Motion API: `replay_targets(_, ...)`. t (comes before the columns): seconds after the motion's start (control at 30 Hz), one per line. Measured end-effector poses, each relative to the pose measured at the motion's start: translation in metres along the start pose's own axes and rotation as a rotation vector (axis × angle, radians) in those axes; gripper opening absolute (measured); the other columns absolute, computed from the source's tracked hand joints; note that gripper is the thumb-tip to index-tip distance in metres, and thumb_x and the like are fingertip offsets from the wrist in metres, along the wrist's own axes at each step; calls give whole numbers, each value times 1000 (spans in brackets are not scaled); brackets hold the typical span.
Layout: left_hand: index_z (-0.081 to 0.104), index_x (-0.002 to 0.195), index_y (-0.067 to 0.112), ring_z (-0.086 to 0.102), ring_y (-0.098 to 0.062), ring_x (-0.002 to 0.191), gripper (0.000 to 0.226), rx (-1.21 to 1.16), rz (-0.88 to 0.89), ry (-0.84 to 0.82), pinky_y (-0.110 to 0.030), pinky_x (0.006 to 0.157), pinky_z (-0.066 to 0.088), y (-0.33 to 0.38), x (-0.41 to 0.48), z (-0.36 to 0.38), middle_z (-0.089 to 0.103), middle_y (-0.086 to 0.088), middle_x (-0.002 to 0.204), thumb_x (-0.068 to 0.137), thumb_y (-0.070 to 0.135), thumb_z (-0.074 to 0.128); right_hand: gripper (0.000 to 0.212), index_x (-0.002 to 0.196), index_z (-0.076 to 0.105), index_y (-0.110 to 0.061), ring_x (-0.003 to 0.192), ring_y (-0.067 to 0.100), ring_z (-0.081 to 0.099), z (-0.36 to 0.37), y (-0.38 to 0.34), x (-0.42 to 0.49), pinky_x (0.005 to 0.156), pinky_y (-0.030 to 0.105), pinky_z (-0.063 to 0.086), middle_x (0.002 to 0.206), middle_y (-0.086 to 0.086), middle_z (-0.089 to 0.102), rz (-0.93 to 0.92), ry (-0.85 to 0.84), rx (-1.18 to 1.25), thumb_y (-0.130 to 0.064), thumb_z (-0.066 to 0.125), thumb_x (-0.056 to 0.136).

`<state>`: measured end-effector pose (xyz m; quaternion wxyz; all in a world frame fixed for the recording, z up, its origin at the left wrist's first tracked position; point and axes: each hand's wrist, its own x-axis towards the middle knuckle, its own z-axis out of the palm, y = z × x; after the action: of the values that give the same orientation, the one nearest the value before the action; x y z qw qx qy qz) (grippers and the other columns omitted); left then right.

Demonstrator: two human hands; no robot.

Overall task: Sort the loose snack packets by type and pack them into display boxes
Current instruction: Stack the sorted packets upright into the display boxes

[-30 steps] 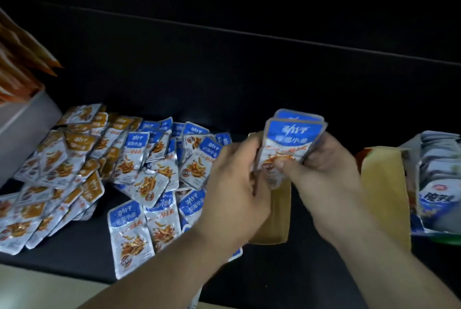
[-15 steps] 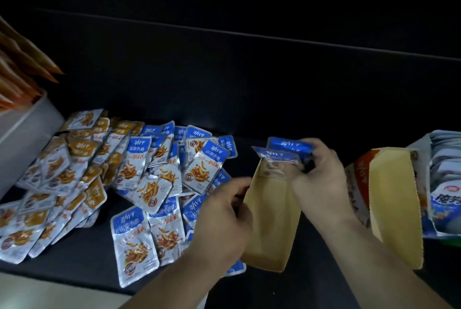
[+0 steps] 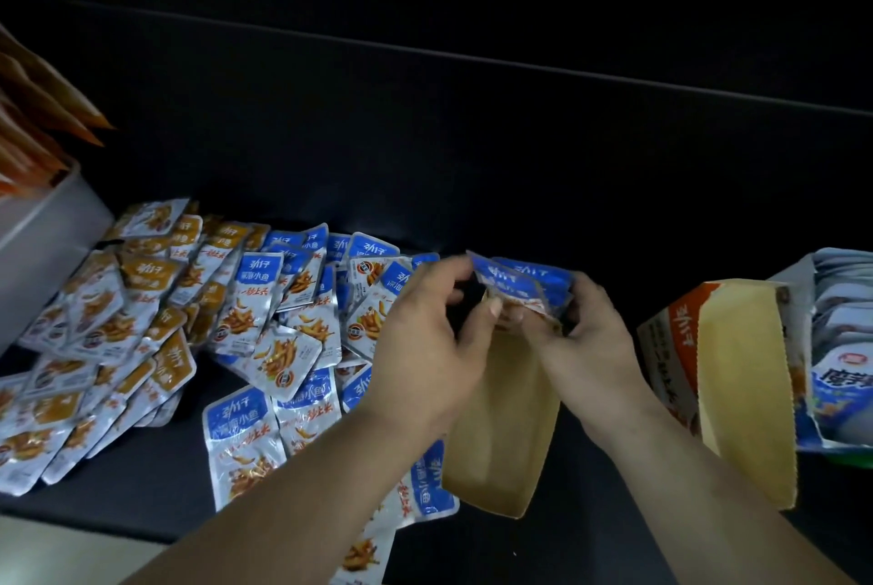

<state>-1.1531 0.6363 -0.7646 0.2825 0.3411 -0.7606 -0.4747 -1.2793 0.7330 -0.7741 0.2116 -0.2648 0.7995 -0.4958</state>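
A small stack of blue snack packets (image 3: pixel 524 284) sits at the top of an open brown cardboard display box (image 3: pixel 500 433) in the middle of the dark counter. My right hand (image 3: pixel 590 329) grips the stack from the right. My left hand (image 3: pixel 430 339) pinches its left edge with thumb and fingers. Left of the box lies a loose heap of blue packets (image 3: pixel 264 329), and further left a heap of orange packets (image 3: pixel 104 315).
A second opened display box (image 3: pixel 737 391) stands at the right, with a filled box of blue-and-white packets (image 3: pixel 841 348) beside it. A white bin (image 3: pixel 42 244) holding orange packs stands at far left. The counter's pale front edge (image 3: pixel 56 551) runs along the bottom left.
The stack of blue packets came down from chest height to the box's top. My left hand, briefly off the stack, has returned to its left edge.
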Motion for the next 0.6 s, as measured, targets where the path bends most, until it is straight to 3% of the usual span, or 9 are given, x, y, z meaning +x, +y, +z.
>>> replay_targets(0.07,63,113,34,58,11,74,20,-4,52,1,-6,63,43,8,7,-4,64,17,98,97,25,71,36,117,62,-41,112,2,59,-3,1,1,99,33,54,124,-11,57,-22,9,-27,-28,79,89)
replay_targets(0.2,65,99,26,59,7,88,12,112,173,-110,-4,73,43,7,16,-12,63,17,89,97,15,69,44,124,61,-37,114,-4,57,-12,5,-2,97,16,51,124,-13,60,-94,18,-73,-14,77,90)
replay_targets(0.27,66,99,24,58,4,87,11,199,199,-117,-5,72,41,-2,17,-9,58,17,92,96,15,70,51,128,59,-38,115,-8,56,-14,8,-4,97,11,49,126,-14,60,-101,19,-85,-10,76,89)
replay_targets(0.37,65,106,25,58,0,84,14,218,178,-118,-10,72,45,-10,15,2,56,16,99,96,17,69,62,137,53,-39,114,-9,56,-14,15,-4,97,16,50,126,-17,60,-69,50,-84,-14,80,87)
replay_targets(0.5,58,127,28,62,-3,91,34,190,91,-71,-19,78,54,-13,12,11,62,14,114,95,27,70,72,142,47,-43,114,-8,57,-18,20,-9,90,14,50,128,-21,60,-39,33,-43,-18,82,85)
replay_targets(0.6,60,131,27,63,-2,99,37,151,46,-50,-18,81,55,-15,8,12,64,13,116,96,29,70,77,144,46,-45,118,-8,57,-19,22,-15,95,18,53,129,-21,57,-73,41,-17,-10,81,85)
